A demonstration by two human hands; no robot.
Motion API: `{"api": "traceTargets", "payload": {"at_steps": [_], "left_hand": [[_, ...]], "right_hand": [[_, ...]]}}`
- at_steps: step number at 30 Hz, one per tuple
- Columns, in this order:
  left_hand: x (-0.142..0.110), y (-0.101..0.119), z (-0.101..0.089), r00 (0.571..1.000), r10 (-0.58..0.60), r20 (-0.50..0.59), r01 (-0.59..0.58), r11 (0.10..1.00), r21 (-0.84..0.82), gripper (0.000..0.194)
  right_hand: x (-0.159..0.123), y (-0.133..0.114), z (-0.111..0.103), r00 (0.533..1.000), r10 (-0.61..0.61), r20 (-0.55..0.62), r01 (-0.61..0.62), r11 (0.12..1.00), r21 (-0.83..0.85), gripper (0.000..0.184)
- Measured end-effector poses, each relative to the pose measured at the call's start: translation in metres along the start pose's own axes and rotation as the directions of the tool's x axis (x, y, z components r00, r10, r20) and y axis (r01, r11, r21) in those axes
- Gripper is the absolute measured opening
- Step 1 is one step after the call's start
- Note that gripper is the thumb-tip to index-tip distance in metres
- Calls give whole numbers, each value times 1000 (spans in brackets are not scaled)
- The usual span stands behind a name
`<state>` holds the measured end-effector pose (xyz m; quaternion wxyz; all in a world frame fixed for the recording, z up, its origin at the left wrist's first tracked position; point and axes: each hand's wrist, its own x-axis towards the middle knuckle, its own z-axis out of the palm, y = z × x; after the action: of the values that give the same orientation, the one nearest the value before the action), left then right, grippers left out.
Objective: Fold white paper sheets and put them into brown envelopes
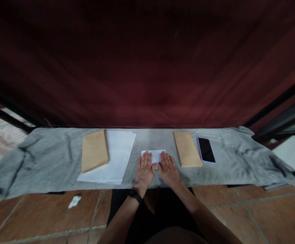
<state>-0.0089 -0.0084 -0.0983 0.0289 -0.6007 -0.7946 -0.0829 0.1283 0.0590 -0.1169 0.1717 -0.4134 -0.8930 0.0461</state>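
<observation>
A small folded sheet of white paper (156,156) lies on the grey cloth in front of me. My left hand (144,170) rests flat on its left part, fingers stretched out and pointing away from me. On the right part of the paper lies my right hand (168,168), also flat with the fingers extended. The two thumbs nearly meet over the near edge of the sheet. My palms and fingers hide much of the paper, so its folds are hard to make out.
To the left, brown envelopes (94,151) lie on large white sheets (122,149). A stack of brown envelopes (188,149) and a phone (206,150) lie to the right. Grey cloth (233,156) covers the narrow table, and a dark red curtain (147,84) hangs behind it.
</observation>
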Motion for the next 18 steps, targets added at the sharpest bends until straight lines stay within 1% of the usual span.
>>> {"api": "traceTargets", "payload": {"at_steps": [4, 10, 15, 18], "left_hand": [[0, 0, 0, 1000, 4, -17, -5, 1000, -7, 60], [-1, 0, 3, 999, 9, -54, -10, 999, -31, 60], [0, -2, 1, 998, 3, -68, -7, 999, -48, 56], [1, 5, -2, 997, 25, -76, -32, 996, -86, 54]], "right_hand": [[-3, 6, -2, 1000, 8, -30, -9, 1000, -16, 59], [-9, 18, -7, 996, -19, -84, 19, 1000, -9, 53], [-13, 21, -12, 994, -24, -104, 29, 998, 49, 47], [-14, 22, -14, 993, -13, -119, 25, 995, 96, 44]]}}
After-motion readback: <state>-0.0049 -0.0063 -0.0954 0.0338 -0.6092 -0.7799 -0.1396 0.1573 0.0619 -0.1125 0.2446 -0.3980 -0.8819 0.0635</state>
